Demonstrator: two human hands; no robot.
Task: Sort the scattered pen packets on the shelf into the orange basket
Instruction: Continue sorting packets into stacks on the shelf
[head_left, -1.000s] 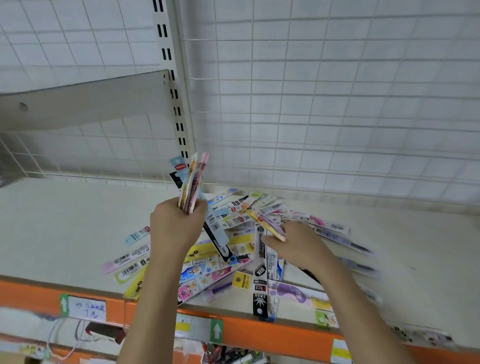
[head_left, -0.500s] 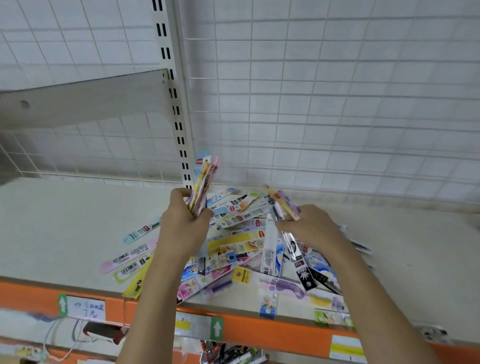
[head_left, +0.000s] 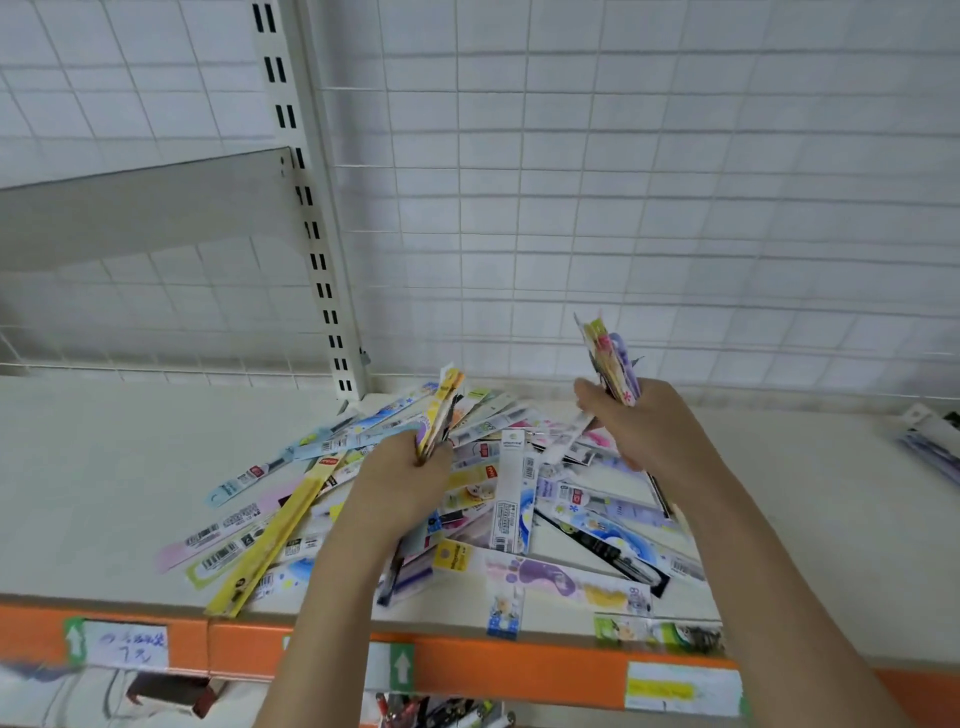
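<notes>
Left grip clamped round upright packet bundle; right grip clamped round second bundle (tilted). Loose packets heaped on shelf.

White up-arrows mark green tags on the orange shelf edge.

Colourful pen packets heaped on shelf.
</notes>
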